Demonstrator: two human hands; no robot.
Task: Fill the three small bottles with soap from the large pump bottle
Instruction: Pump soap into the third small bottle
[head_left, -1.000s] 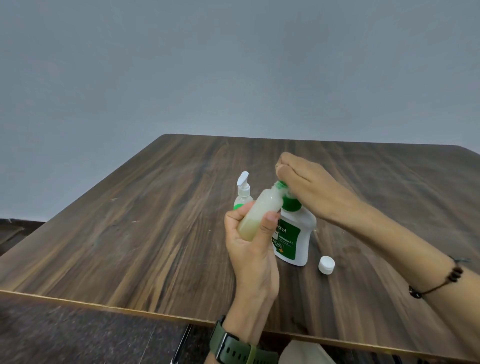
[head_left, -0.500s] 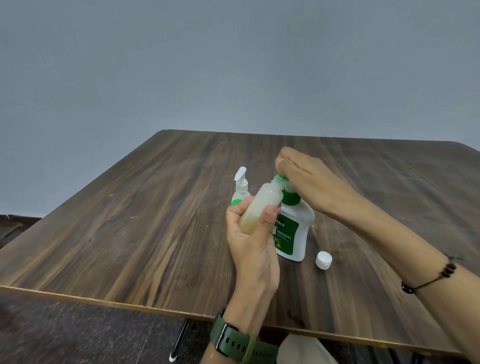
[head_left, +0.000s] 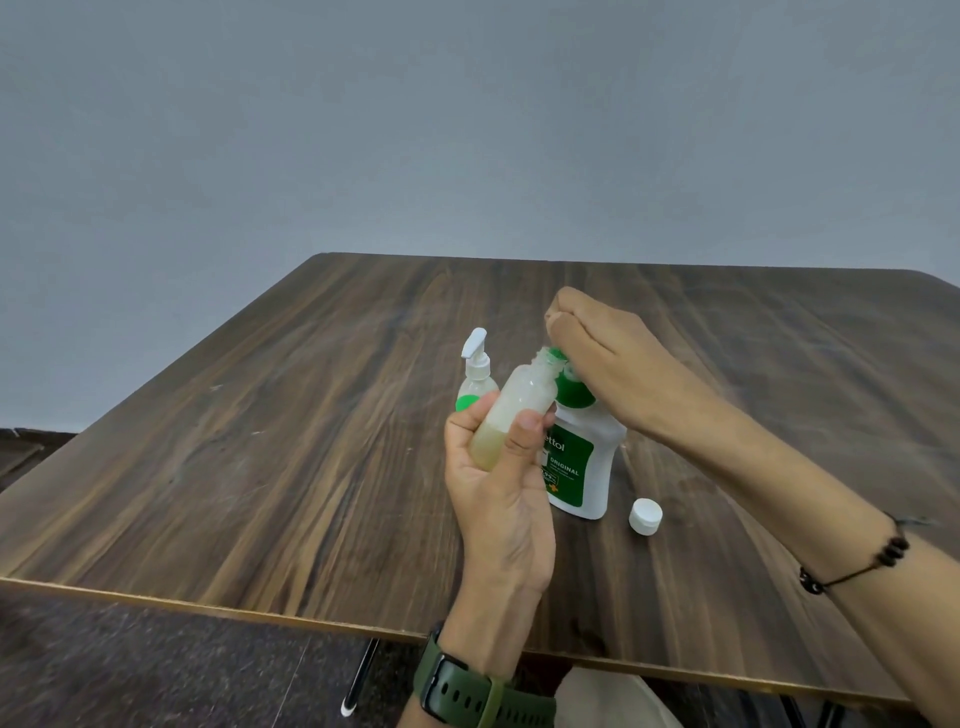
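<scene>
Soap is being pumped: small bottle (head_left: 511, 410) gripped tilted by left hand (head_left: 498, 488), pump (head_left: 563, 371) pressed under closed right hand (head_left: 608, 358); further strokes needed.

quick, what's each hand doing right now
Left hand: closed around the small bottle, tilted at the pump spout.
Right hand: closed, pressing on the large pump bottle.

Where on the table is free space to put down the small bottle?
The table is bare left of the small pump bottle, and beyond the right hand. It is crowded around the large pump bottle and white cap.
</scene>
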